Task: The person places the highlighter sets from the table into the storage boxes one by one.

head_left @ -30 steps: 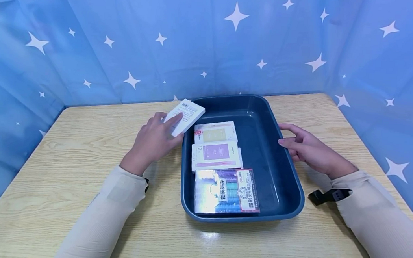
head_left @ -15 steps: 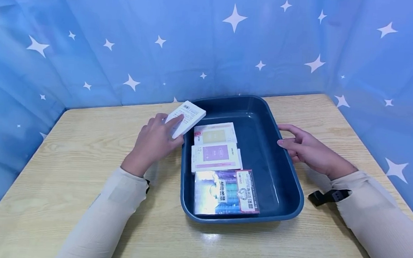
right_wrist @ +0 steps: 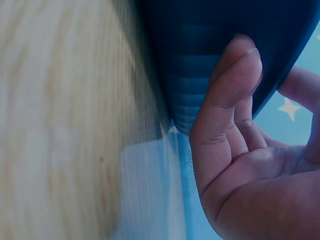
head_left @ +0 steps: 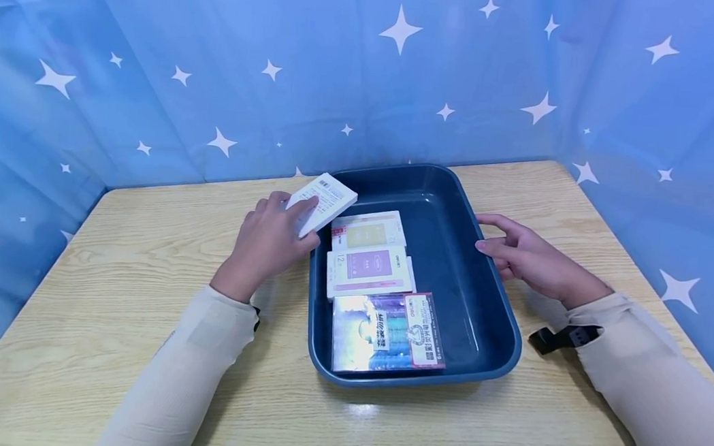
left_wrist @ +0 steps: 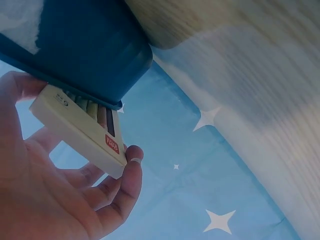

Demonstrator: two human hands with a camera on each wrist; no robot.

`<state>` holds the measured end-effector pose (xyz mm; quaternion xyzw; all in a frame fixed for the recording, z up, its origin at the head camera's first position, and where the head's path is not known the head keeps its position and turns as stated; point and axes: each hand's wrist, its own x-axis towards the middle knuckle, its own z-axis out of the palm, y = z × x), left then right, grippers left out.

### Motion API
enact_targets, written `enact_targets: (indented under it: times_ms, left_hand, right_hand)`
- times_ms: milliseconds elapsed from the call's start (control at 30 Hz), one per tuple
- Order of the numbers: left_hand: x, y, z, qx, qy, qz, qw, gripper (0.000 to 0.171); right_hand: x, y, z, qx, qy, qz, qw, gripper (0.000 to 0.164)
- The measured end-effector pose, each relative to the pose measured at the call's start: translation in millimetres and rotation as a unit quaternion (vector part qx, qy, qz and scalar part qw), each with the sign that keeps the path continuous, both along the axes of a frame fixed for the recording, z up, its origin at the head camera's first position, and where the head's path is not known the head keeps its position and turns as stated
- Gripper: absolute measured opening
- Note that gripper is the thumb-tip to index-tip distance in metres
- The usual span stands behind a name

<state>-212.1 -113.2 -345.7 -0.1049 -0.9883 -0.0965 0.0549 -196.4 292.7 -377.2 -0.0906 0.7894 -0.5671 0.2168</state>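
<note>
My left hand (head_left: 270, 241) grips a slim white box (head_left: 323, 204) at the left rim of the dark blue tray (head_left: 468, 305). Its barcode side faces up; colored sticks show through a window on its underside in the left wrist view, beside a red label. The thumb lies by the rim. Inside the tray lie a white box with a yellow panel (head_left: 366, 235), an overlapping white box with a purple panel (head_left: 369, 268), and a shiny clear pack of highlighters (head_left: 387, 334). My right hand (head_left: 535, 258) holds the tray's right side, fingers against its outer wall (right_wrist: 200, 60).
The tray stands on a wood-grain table (head_left: 131, 305). A blue curtain with white stars (head_left: 317, 64) hangs behind the table and along its sides. A black strap piece (head_left: 561, 336) sticks out from the right sleeve.
The view shifts slightly. Both hands keep their places at the tray, and the slim white box stays in my left hand at the rim.
</note>
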Motion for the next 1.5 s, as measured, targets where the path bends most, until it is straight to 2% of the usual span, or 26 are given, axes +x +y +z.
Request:
enact_targets:
  times_ms: [567, 767, 1000, 1233, 1500]
  left_hand:
    - [-0.4, 6, -11.2, -0.026, 0.044, -0.025, 0.9984, 0.063]
    - [-0.3, 6, -10.5, -0.027, 0.043, -0.033, 0.9982, 0.064]
    - [-1.8, 5, -9.5, -0.021, 0.039, -0.074, 0.9963, 0.062]
    - [-1.4, 6, -8.3, 0.007, 0.029, -0.112, 0.9932, 0.056]
    - [-1.6, 5, -8.7, 0.017, 0.034, -0.147, 0.9884, 0.051]
  right_hand:
    - [0.2, -1, 0.7, 0.021, 0.004, -0.008, 1.0, 0.064]
    - [0.0, -2, 1.0, 0.024, 0.005, -0.008, 1.0, 0.065]
    - [-0.1, -1, 1.2, 0.029, 0.009, -0.007, 1.0, 0.065]
    - [-0.8, 0, 2.4, 0.019, 0.009, -0.002, 1.0, 0.064]
    - [-0.8, 0, 0.5, 0.017, 0.002, -0.004, 1.0, 0.064]
